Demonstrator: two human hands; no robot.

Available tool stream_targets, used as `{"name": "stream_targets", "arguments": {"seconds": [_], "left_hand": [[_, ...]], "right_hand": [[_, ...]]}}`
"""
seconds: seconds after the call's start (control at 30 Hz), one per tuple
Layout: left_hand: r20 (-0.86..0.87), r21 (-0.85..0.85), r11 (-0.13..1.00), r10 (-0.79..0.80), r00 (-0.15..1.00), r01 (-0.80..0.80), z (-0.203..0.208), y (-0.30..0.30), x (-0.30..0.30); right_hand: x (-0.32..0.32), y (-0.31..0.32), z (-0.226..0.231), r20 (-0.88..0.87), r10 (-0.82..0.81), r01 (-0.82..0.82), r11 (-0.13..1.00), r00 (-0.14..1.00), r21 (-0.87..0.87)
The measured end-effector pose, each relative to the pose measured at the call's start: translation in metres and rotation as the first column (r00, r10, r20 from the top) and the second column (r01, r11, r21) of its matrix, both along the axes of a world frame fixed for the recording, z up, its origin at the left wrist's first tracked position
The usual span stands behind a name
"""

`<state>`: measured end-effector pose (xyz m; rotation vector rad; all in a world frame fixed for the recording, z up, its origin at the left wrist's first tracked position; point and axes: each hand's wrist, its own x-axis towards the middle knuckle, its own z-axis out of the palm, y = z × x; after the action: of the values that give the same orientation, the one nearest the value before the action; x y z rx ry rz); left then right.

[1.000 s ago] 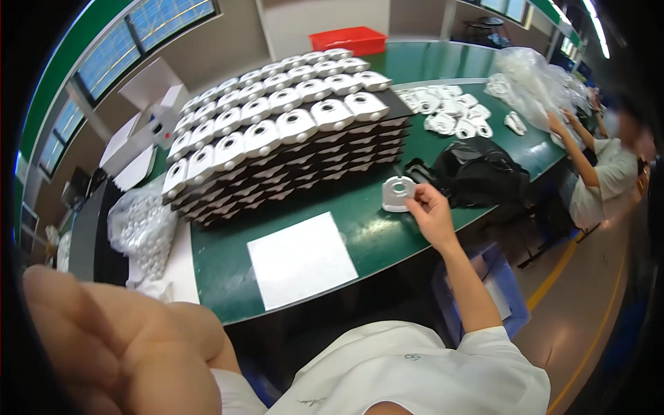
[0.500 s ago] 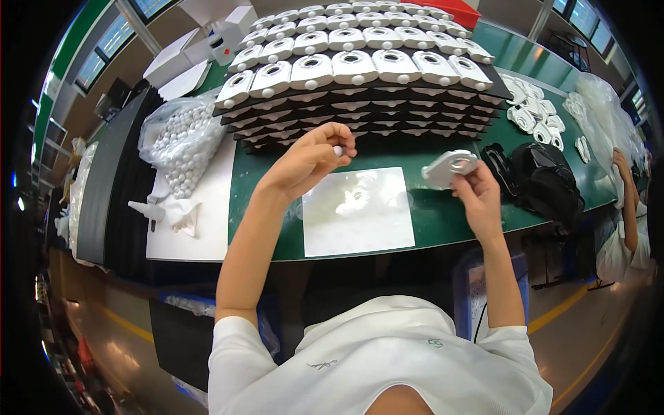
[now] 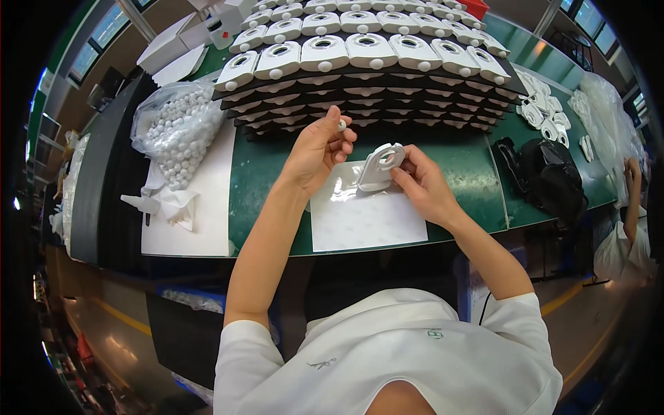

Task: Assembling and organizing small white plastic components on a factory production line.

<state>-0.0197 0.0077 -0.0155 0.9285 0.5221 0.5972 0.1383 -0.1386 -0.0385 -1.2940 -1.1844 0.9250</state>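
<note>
Between the thumb and fingers of my left hand [image 3: 319, 146] is a small white ball [image 3: 342, 125], held in front of the stacked trays. My right hand [image 3: 423, 181] grips a white plastic housing [image 3: 379, 168] with a round hole near one end, tilted up on edge. The housing is above a white sheet [image 3: 370, 221] on the green table, a short way to the right of the ball. Rows of similar white housings [image 3: 368, 50], each with a white ball at its near end, lie on stacked black trays [image 3: 304, 109] behind my hands.
On the left, a clear bag of white balls [image 3: 181, 138] lies near a small white squeeze bottle [image 3: 140, 203] and a crumpled tissue [image 3: 178, 209]. Loose white housings [image 3: 543, 104] and a black bag [image 3: 550, 176] are on the right. Another person's hand [image 3: 632, 173] shows at far right.
My right hand has brought the housing leftward, over the white sheet and close to my left hand. The left hand has turned, so the ball now shows at its fingertips.
</note>
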Motion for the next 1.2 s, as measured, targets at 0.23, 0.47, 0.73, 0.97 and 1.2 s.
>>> {"name": "stream_targets", "arguments": {"seconds": [0.23,0.47,0.73,0.97,1.2], "left_hand": [[0.066,-0.019,1.000,-0.008,0.998,0.009,-0.002,0.001,0.001],[0.106,-0.009,1.000,-0.020,0.994,0.021,-0.001,-0.002,0.003],[0.082,-0.021,0.999,0.026,0.996,-0.024,-0.002,-0.001,0.003],[0.130,-0.003,0.999,-0.037,0.991,0.038,-0.004,-0.003,0.004],[0.138,0.024,0.993,-0.122,0.983,0.120,0.002,-0.011,0.007]], "right_hand": [[-0.003,-0.003,0.005,0.254,0.018,-0.029,0.999,0.967,0.041],[-0.001,0.000,0.000,0.156,-0.036,0.033,0.999,0.987,0.025],[-0.007,-0.004,0.007,0.415,-0.041,0.003,0.996,0.909,0.092],[0.002,-0.002,0.006,-0.049,0.064,-0.067,0.996,0.997,-0.056],[0.027,-0.006,0.011,-0.750,0.190,-0.237,0.970,0.634,0.045]]}}
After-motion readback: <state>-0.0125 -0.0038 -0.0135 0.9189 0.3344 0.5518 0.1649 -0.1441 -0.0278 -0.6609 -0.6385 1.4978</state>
